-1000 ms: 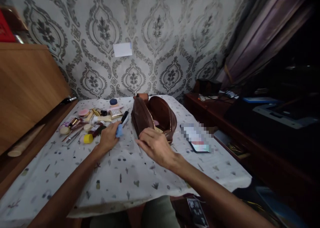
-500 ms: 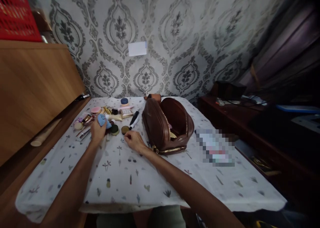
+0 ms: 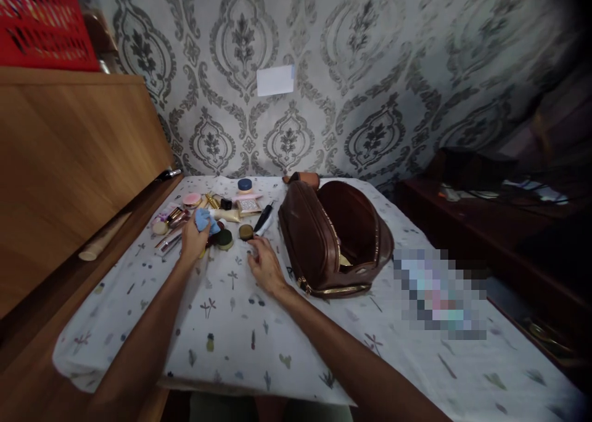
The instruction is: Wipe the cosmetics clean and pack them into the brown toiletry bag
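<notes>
My left hand (image 3: 193, 242) is closed around a small blue sponge (image 3: 204, 219) above a cluster of cosmetics (image 3: 208, 209) on the table's left side. My right hand (image 3: 264, 264) rests on the patterned white cloth (image 3: 240, 323) with fingers curled, its fingertips near a small round gold-brown compact (image 3: 246, 231); whether it grips anything is unclear. A dark green round jar (image 3: 224, 239) lies between my hands. An open brown leather bag (image 3: 335, 237) lies to the right of my right hand.
A wooden cabinet (image 3: 69, 157) stands at the left with a red crate (image 3: 37, 21) on top. A blurred flat item (image 3: 437, 292) lies right of the bag. A dark side table (image 3: 485, 224) runs along the right.
My left hand carried the blue sponge left, over the cosmetics. My right hand left the bag's edge and moved left to the small round compact. The view shifted left.
</notes>
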Demonstrator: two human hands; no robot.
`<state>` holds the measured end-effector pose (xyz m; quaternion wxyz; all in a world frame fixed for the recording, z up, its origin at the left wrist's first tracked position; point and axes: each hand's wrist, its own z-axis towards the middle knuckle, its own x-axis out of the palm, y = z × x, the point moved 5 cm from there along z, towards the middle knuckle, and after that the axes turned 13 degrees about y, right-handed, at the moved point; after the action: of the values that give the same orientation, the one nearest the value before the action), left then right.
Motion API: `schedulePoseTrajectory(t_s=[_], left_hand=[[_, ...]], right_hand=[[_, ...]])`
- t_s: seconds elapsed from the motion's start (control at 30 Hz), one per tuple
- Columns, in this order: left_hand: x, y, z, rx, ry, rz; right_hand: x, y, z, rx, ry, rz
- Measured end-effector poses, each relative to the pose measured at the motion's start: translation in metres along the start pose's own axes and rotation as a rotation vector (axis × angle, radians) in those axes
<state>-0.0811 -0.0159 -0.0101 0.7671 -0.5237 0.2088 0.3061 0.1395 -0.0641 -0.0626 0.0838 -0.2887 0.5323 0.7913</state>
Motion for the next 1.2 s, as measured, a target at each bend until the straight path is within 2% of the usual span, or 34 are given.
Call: schedulePoseTrajectory(t_s=[0.1, 0.17, 0.33, 0.4, 0.47, 0.57, 0.67, 0.83, 0.93, 1.2], left_hand=[[-0.002, 0.001, 0.001, -0.001, -0.025, -0.008], [0.001, -0.007, -0.001, 0.05, 0.037, 0.094], [0.02, -0.037, -0.014, 0.302, 0.429, 0.432], [0.025, -0.04, -0.017, 0.333, 0.511, 0.506], [0.027, -0.041, -0.018, 0.347, 0.547, 0.555], [0.028, -0.042, -0.018, 0.364, 0.566, 0.572], [0.026, -0.048, -0.02, 0.36, 0.535, 0.503], [0.024, -0.066, -0.027, 0.306, 0.453, 0.137], [0.031, -0.072, -0.031, 0.266, 0.494, -0.018], [0.042, -0.063, -0.033, 0.107, 0.517, -0.091]], right_hand=[[-0.002, 0.006, 0.0, 0.007, 0.015, 0.002], [-0.001, 0.009, 0.0, 0.008, 0.044, -0.005], [0.0, 0.009, 0.0, -0.006, 0.054, -0.015], [0.0, 0.009, 0.0, -0.013, 0.052, -0.008], [0.0, 0.008, 0.0, -0.014, 0.058, -0.004], [0.001, 0.008, 0.0, -0.01, 0.073, -0.001], [0.002, 0.008, 0.0, -0.007, 0.074, 0.028], [0.002, 0.01, 0.0, -0.05, 0.087, 0.24], [-0.001, 0.012, -0.001, -0.042, 0.074, 0.313], [-0.001, 0.008, -0.001, -0.011, 0.034, 0.374]])
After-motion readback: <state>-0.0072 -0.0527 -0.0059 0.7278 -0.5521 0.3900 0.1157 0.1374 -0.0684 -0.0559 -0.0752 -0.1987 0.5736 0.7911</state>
